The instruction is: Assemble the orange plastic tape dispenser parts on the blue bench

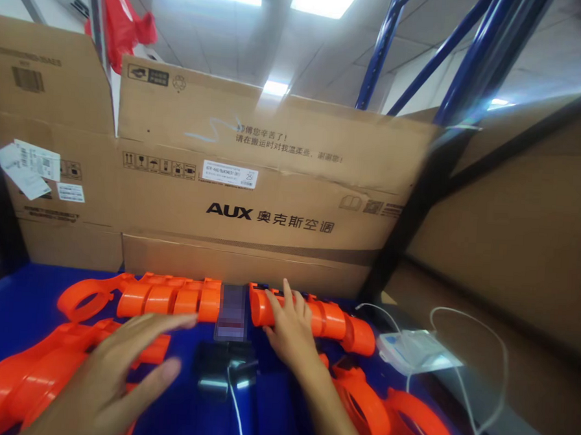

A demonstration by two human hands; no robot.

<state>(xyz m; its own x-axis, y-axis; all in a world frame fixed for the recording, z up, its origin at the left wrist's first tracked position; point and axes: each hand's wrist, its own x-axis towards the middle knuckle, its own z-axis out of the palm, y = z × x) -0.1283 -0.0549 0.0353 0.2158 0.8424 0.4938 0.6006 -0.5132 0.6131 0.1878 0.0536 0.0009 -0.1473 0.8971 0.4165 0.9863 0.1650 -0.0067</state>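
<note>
Right hand (289, 328) open, fingers spread, resting flat on orange segmented plastic part (309, 316) at back of blue table (18, 300). Left hand (116, 377) open, holding nothing, hovering above nearer orange part (13, 385).

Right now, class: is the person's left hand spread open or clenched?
Spread open: the left hand hovers with fingers extended above the orange plastic parts, gripping nothing.

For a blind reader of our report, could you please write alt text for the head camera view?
Two bare hands reach over a blue table: the right hand rests on an orange segmented part, the left hand hovers open above more orange parts. Cardboard boxes stand behind.
</note>
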